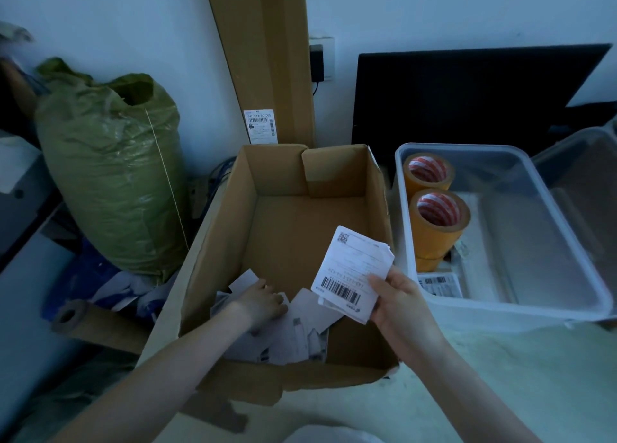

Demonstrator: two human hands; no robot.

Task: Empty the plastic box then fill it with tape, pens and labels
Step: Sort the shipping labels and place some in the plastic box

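The right hand [395,297] holds a small stack of labels [354,272] upright over the cardboard box [233,215], thumb across the front sheet near its barcode, so that grip is closed on paper. The left hand [263,300] reaches down into the same box at about 7 o'clock from the stack and rests on a loose heap of more labels [300,332] on the box floor; its fingers are curled among the sheets, but whether they pinch one cannot be told. The plastic box [567,235] sits on the surface just beside the cardboard box, at 3 o'clock from it. Inside, against its left wall, stand rolls of tape [437,222], one behind another, and a label [439,284] lies flat at its near left corner. A green sack [110,175] stands at 9 o'clock.
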